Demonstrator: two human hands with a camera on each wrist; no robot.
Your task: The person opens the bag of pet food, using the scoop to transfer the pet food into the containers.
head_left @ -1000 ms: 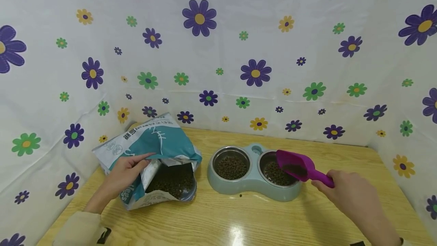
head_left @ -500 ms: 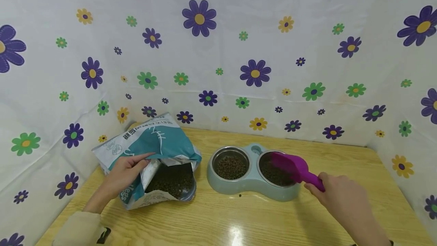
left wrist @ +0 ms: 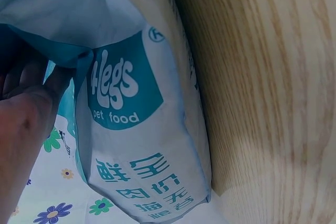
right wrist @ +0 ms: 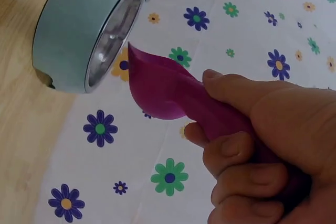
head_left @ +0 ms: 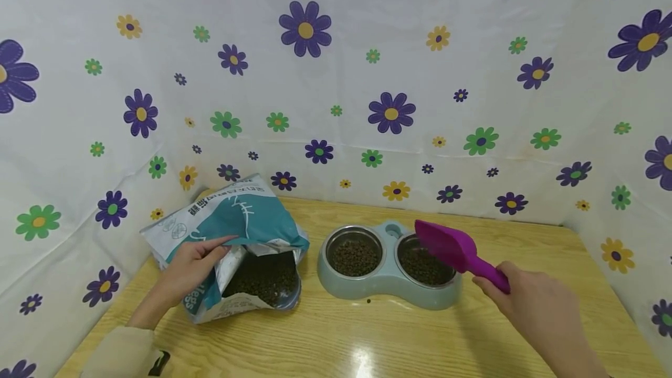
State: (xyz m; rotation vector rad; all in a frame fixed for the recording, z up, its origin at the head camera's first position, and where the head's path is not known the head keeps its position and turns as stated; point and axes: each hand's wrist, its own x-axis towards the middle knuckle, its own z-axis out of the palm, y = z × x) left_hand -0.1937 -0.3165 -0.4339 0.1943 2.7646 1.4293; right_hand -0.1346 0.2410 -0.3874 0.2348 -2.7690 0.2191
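My right hand (head_left: 543,308) grips the handle of a magenta scoop (head_left: 446,245), fingers wrapped round it in the right wrist view. The scoop hangs tilted over the right bowl of a pale blue-green double pet bowl (head_left: 343,288), and no kibble shows in it. Brown kibble (head_left: 422,267) lies in the right steel bowl, and more kibble (head_left: 355,258) in the left one. At the left, my left hand (head_left: 189,267) pinches the mouth edge of a teal-and-white pet food bag (head_left: 270,212), holding it up. Kibble (head_left: 262,282) shows inside the bag, which lies on its side.
Everything rests on a light wood-grain table (head_left: 336,331). One loose kibble piece (head_left: 368,301) lies in front of the double bowl. A white flower-print sheet (head_left: 346,86) surrounds the table at the back and both sides.
The scoop, with kibble in it earlier, has dipped and tipped over the right bowl, then risen slightly; its kibble no longer shows. My left hand and the bag stay put.
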